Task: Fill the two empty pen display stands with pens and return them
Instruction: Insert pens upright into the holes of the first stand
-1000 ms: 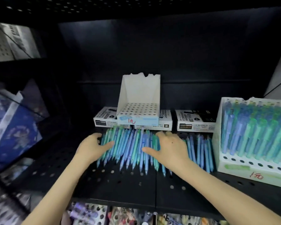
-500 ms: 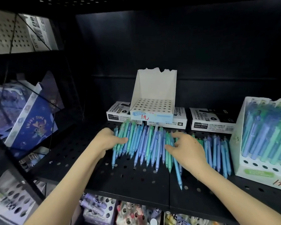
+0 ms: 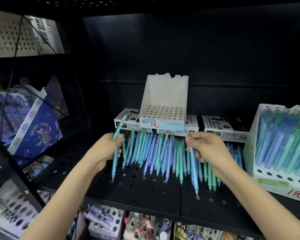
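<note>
- The left hand [image 3: 107, 150] has its fingers curled round a light-blue plastic pen [image 3: 115, 168], gripping it at mid-barrel with the thumb on the near side.
- The right hand [image 3: 209, 150] pinches a mid-blue plastic pen [image 3: 194, 175] near its upper end, with the other fingers bent loosely beneath.
- Both held pens lie along the near-far line. Their button ends rise away toward the back of the black perforated metal shelf [image 3: 137, 189], and their writing tips slant down toward its front edge.
- Whether either tip touches the shelf cannot be told.
- Between the hands, the row of loose blue and green pens [image 3: 154, 153] lies flat on the shelf, side by side, tips toward the front edge.
- The empty white cardboard display stand [image 3: 166, 90] sits behind the row on white-and-black marker boxes [image 3: 223, 125], its hole grid facing up.
- A filled white display stand [image 3: 267, 181] stands at the shelf's right end.
- Half a second ago both hands lay over the row with no pen raised. Now each has lifted one pen clear of the others.
</note>
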Action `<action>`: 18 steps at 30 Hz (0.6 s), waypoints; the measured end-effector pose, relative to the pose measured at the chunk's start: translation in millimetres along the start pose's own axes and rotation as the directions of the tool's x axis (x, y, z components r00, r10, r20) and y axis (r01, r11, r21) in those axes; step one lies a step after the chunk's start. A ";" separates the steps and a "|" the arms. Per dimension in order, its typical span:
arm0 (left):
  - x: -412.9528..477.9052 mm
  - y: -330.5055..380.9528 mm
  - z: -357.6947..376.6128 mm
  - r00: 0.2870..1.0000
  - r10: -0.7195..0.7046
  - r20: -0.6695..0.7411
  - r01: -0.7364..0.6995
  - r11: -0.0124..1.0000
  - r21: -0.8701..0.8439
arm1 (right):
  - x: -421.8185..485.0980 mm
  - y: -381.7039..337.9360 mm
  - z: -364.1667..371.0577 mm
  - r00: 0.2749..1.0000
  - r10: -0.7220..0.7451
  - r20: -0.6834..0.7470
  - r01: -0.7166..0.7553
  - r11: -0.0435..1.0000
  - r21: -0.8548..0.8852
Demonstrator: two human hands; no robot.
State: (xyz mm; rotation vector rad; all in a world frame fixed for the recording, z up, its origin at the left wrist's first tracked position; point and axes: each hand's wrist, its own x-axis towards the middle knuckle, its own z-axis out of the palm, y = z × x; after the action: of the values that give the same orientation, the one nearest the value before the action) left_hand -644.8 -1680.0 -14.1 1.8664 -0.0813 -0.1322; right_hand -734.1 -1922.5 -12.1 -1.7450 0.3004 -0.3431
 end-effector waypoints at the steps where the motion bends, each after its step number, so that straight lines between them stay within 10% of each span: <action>1: -4.9 3.4 0.5 0.999 0.018 0.029 -0.016 0.998 -0.058 | -1.4 -2.6 -2.9 1.000 -0.006 -0.012 0.007 0.999 0.043; 13: -18.7 40.9 58.3 0.937 0.164 0.309 -0.042 0.930 -0.365 | -56.8 -30.9 -71.8 0.966 -0.169 -0.198 0.207 0.960 0.188; 18: -26.4 56.6 100.3 0.856 0.303 0.419 -0.089 0.885 -0.457 | -82.3 -44.6 -115.2 0.831 -0.346 -0.436 0.410 0.910 0.061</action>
State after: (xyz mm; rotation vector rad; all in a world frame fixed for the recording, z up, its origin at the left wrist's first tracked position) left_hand -683.7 -1788.4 12.0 1.3404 -0.5534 -0.4356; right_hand -854.1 -1986.1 47.8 -1.5606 0.2205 -1.0156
